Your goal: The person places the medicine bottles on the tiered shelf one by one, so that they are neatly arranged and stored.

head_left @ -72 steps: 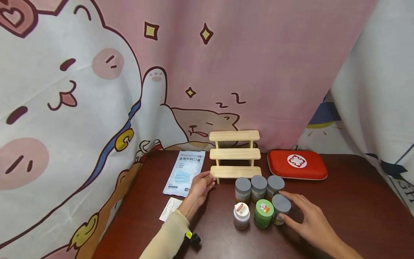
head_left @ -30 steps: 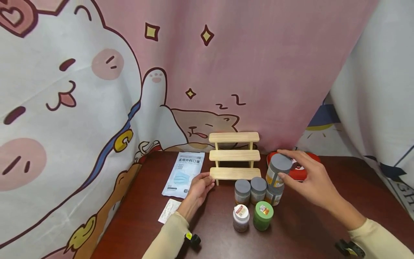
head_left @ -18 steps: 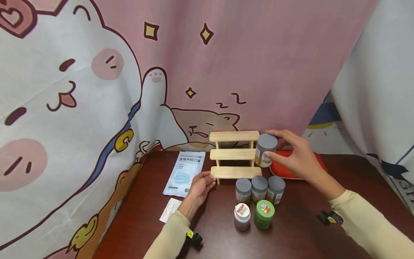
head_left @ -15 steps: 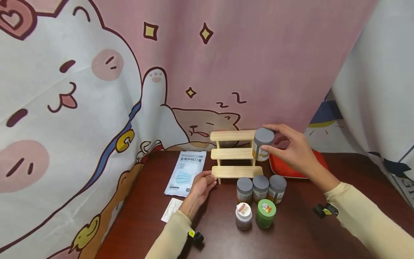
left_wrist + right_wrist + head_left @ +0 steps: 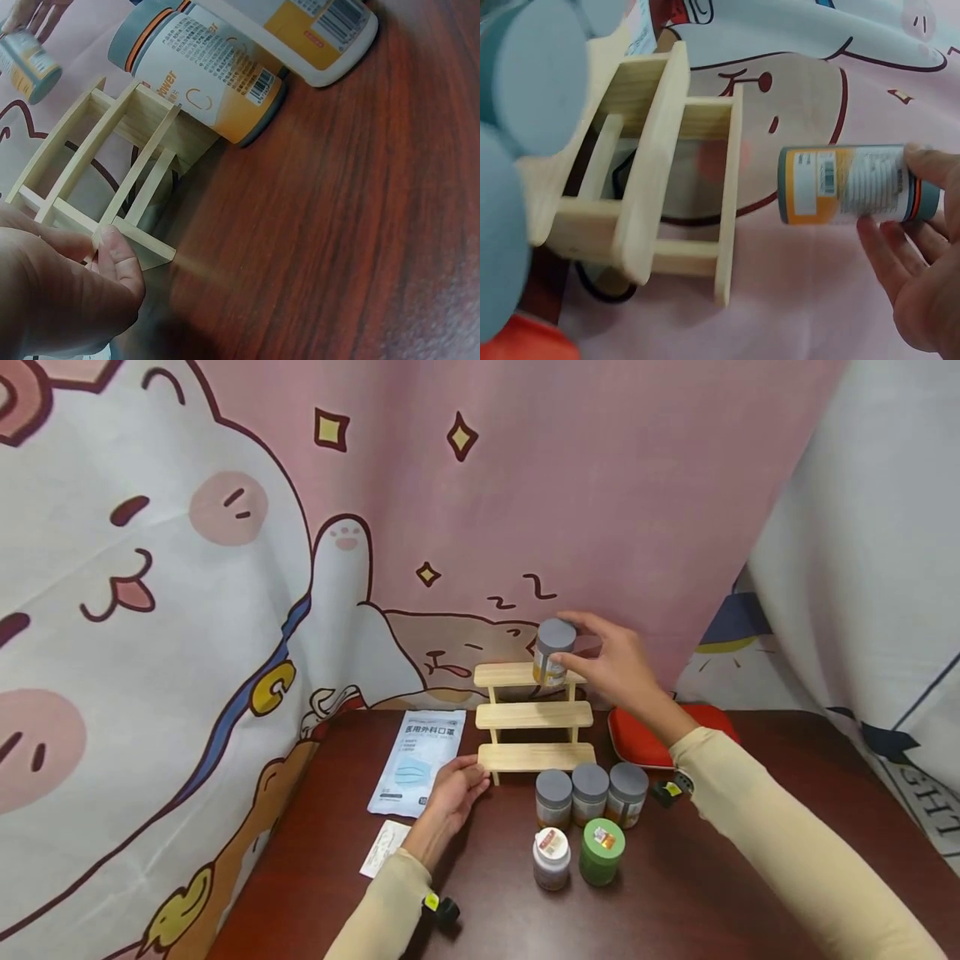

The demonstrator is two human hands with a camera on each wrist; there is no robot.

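The person's right hand (image 5: 621, 667) had its thumb and fingers wrapped around a gray-lidded jar (image 5: 553, 647), which hung upright over the top shelf of the wooden rack (image 5: 533, 716), its base clear of the plank (the right wrist view gave away the gap). The left hand (image 5: 453, 792) pinched the left end of that rack's lowest shelf between thumb and fingers. In front of the rack, toward its right end, stood three more gray-lidded jars (image 5: 590, 789) in a close row; nearer the person, and farther from the rack, were a white-capped bottle (image 5: 551, 864) and a green jar (image 5: 601, 860), side by side. Left of the rack lay a pale blue mask packet (image 5: 417, 760), with a small white card (image 5: 382, 850) just in front of it. Right of the rack sat a red case (image 5: 645, 739), partly covered by the right arm. A pink cartoon curtain (image 5: 562, 510) hung behind the rack.
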